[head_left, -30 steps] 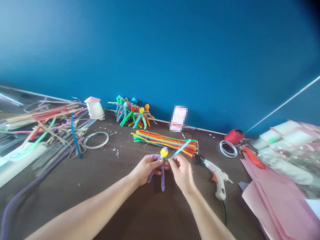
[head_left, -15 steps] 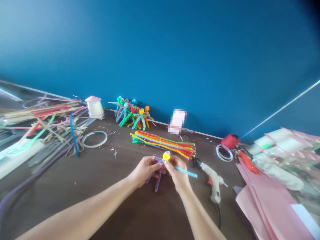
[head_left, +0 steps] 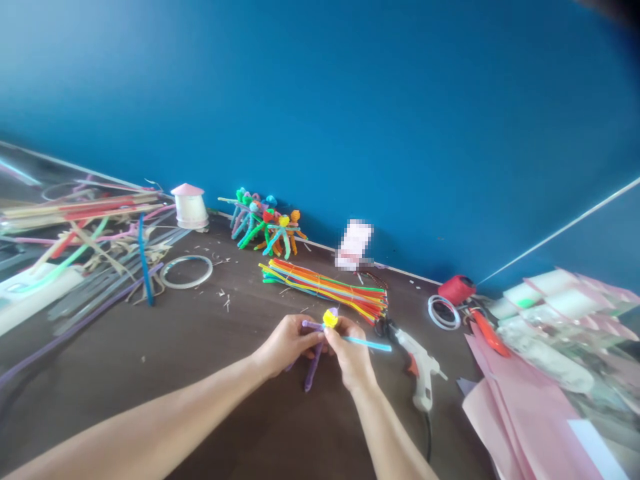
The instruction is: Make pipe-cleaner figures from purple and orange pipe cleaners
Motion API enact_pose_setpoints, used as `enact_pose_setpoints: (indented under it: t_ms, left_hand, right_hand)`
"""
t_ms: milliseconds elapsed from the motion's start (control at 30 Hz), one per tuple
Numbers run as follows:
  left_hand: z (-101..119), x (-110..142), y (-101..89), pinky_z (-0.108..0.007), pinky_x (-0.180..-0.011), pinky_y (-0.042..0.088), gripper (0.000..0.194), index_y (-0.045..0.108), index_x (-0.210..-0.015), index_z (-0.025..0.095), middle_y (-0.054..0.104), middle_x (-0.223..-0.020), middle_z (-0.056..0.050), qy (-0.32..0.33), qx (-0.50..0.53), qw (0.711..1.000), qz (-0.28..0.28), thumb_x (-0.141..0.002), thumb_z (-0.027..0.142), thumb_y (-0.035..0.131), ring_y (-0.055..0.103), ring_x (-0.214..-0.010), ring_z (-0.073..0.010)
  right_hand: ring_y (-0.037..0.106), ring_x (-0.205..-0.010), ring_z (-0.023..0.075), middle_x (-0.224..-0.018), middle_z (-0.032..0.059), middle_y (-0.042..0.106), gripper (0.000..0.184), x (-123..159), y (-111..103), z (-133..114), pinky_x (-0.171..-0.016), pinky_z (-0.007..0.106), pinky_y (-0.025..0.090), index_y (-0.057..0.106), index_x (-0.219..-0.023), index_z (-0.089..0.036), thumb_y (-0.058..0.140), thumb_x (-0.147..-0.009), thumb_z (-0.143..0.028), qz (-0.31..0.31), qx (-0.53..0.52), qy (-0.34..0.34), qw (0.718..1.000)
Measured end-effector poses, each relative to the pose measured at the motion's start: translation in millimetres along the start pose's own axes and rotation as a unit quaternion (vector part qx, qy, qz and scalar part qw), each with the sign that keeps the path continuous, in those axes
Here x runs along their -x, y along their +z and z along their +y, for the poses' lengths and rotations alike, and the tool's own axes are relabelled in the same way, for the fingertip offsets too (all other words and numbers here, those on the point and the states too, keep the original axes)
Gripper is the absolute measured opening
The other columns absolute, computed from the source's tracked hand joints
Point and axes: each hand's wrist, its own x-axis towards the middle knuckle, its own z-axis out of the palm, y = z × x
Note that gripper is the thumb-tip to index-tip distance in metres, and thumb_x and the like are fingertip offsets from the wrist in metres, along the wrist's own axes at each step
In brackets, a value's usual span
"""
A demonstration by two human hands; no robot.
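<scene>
My left hand grips a small purple pipe-cleaner figure by its body, with its legs hanging down toward the brown table. The figure has a yellow pom-pom head. My right hand pinches a light blue pipe cleaner against the figure just below the head. That pipe cleaner sticks out to the right past my fingers. My fingers hide where it meets the purple body.
To the right stand a white glue gun and black-handled scissors. A bundle of coloured pipe cleaners lies ahead. Finished pipe-cleaner figures lean at the blue wall. Pink paper sheets lie at right, with strips and clutter at left.
The light blue pipe cleaner has swung from pointing up and right to lying rightward, and my right hand has closed in on the figure's neck. The view has tilted slightly.
</scene>
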Motion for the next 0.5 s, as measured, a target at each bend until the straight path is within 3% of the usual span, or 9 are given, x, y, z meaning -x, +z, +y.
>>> enact_pose_setpoints:
  t_ms: [500]
  left_hand:
    - [5.6, 2.2, -0.3, -0.020, -0.049, 0.044, 0.025, 0.059, -0.071, 0.010, 0.067, -0.062, -0.006, -0.012, 0.021, 1.000, -0.013, -0.065, 0.034, 0.064, 0.062, -0.059, -0.0143]
  right_hand:
    - [0.043, -0.042, 0.0080, -0.046, -0.0046, 0.049, 0.017, -0.9, 2.7, 3.3, -0.042, 0.022, 0.035, 0.055, -0.061, -0.015, 0.064, -0.063, -0.029, -0.001, -0.048, 0.012, 0.999]
